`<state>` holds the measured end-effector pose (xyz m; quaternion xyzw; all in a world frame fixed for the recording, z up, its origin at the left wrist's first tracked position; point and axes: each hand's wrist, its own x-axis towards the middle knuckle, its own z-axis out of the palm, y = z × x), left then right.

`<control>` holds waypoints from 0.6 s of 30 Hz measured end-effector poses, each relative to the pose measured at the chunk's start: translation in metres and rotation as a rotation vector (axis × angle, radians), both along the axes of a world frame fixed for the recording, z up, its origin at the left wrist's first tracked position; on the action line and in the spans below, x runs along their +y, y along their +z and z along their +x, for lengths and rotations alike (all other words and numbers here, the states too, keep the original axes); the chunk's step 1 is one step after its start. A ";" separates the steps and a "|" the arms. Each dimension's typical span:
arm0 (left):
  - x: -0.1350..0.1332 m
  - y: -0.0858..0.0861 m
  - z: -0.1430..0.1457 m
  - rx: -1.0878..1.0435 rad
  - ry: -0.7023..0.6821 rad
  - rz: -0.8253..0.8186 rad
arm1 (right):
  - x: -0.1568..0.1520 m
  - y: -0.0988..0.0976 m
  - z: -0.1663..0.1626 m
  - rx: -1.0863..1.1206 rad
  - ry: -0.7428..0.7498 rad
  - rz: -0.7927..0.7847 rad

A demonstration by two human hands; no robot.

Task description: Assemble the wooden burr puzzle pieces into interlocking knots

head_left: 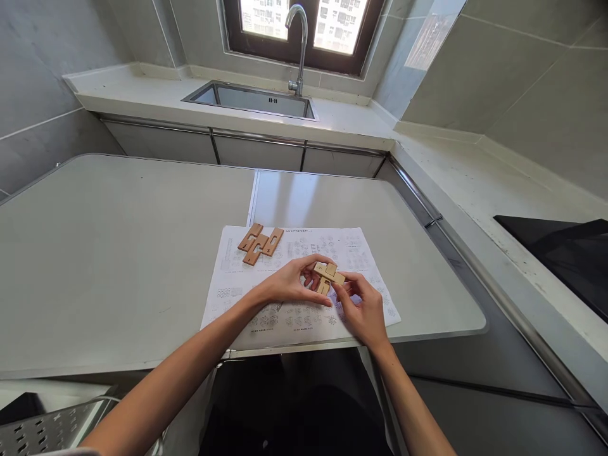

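Note:
Light wooden burr puzzle pieces, crossed together, are held between my two hands above a printed sheet. My right hand pinches their right side between thumb and fingers. From the left, my left hand curls its fingers behind and under the pieces, its thumb stretched out below them. Part of those left fingers is hidden by the wood. Up and to the left, darker brown flat wooden pieces with cut-out slots and dark marks lie together on the sheet, apart from both hands.
The sheet lies on a pale folding table with a seam, close to its front edge. Beyond stands a counter with a steel sink and a tap. A black cooktop sits on the right counter. A perforated metal rack is low at left.

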<state>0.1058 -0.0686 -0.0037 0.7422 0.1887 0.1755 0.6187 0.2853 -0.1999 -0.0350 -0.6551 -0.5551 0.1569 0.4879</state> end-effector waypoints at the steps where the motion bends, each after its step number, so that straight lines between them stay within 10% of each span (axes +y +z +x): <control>1: 0.000 0.000 0.000 -0.002 0.001 -0.001 | 0.000 0.000 0.000 0.006 -0.003 -0.001; 18: 0.012 -0.013 0.006 -0.162 0.408 -0.106 | 0.006 0.001 -0.001 -0.092 0.213 -0.043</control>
